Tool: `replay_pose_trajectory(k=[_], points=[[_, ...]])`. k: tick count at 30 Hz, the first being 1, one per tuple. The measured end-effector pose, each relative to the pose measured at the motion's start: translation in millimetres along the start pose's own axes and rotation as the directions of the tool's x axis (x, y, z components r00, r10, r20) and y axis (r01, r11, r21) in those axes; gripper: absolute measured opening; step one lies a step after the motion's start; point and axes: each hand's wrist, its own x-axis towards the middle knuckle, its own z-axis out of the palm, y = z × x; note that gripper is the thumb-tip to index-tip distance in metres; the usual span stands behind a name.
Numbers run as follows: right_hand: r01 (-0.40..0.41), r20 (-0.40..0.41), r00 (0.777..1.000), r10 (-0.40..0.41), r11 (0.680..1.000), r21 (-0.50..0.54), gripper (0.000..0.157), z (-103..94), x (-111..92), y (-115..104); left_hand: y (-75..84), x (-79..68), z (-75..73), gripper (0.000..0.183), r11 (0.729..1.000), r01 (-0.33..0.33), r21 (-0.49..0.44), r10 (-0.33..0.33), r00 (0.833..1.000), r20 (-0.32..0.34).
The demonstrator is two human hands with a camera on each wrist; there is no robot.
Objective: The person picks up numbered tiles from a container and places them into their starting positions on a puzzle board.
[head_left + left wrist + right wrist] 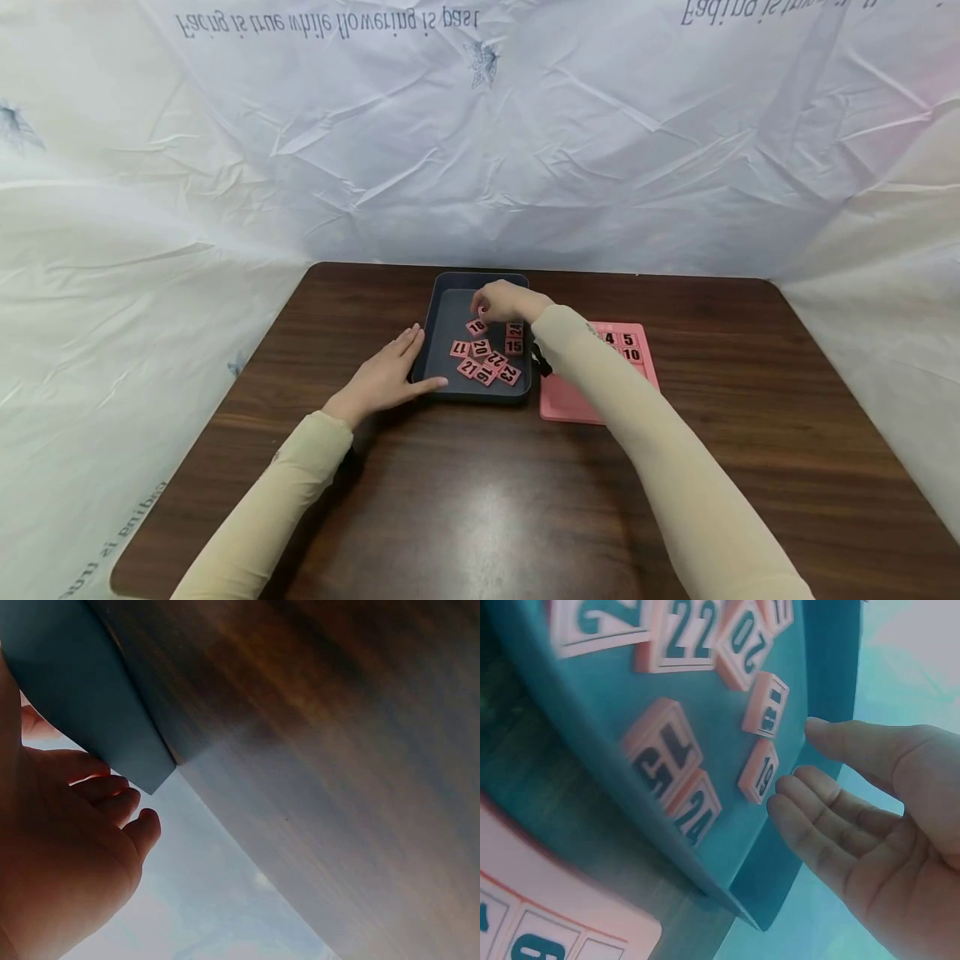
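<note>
Several pink number tiles (481, 347) lie loose in a dark rectangular tray (461, 304). My right hand (504, 302) reaches over the tray's far part. In the right wrist view its fingertips are beside the tile marked 19 (761, 774), with the thumb held apart from the fingers; whether they touch that tile is hard to tell. Close by lies the tile marked 18 (476, 327). My left hand (386, 371) rests at the tray's left side, fingers extended along the outer wall and thumb over the near left rim.
Right of the tray, partly under my right forearm, lies a pink number board (570, 400) with tiles such as 4, 5 and 10 in its upper part. Both stand on a dark wooden table (480, 500). White printed sheeting (525, 167) hangs behind and at the sides.
</note>
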Motion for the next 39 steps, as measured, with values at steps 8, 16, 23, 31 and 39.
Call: replay_pose_trajectory(k=[8, 16, 23, 31, 39], points=[[-0.033, 0.02, 0.999, 0.032, 0.999, 0.026, 0.04, -1.0, 9.6, -6.3, -0.2, 0.4, 0.6, 0.108, 1.0, 0.006, 0.002, -0.006, 1.0, 0.003], [-0.061, 0.049, 0.997, 0.062, 0.998, -0.028, 0.041, 10.7, 16.1, -22.1, -0.7, -1.0, -0.5, 0.108, 1.0, 0.005, -0.007, -0.005, 1.0, 0.0], [-0.057, 0.048, 0.997, 0.06, 0.997, -0.048, 0.036, 25.5, 31.9, -21.5, -0.9, -1.9, -0.5, 0.107, 1.0, 0.008, -0.01, -0.008, 1.0, 0.0], [-0.1, 0.06, 0.993, 0.1, 0.995, -0.004, 0.043, 4.3, 4.0, -29.7, 1.0, -1.4, -1.1, 0.108, 1.0, 0.008, -0.018, -0.008, 1.0, 0.007], [-0.154, 0.023, 0.988, 0.155, 0.987, -0.038, 0.041, -16.6, 0.1, -2.6, 0.7, 0.6, -1.2, 0.11, 1.0, 0.006, -0.014, -0.006, 1.0, 0.0]])
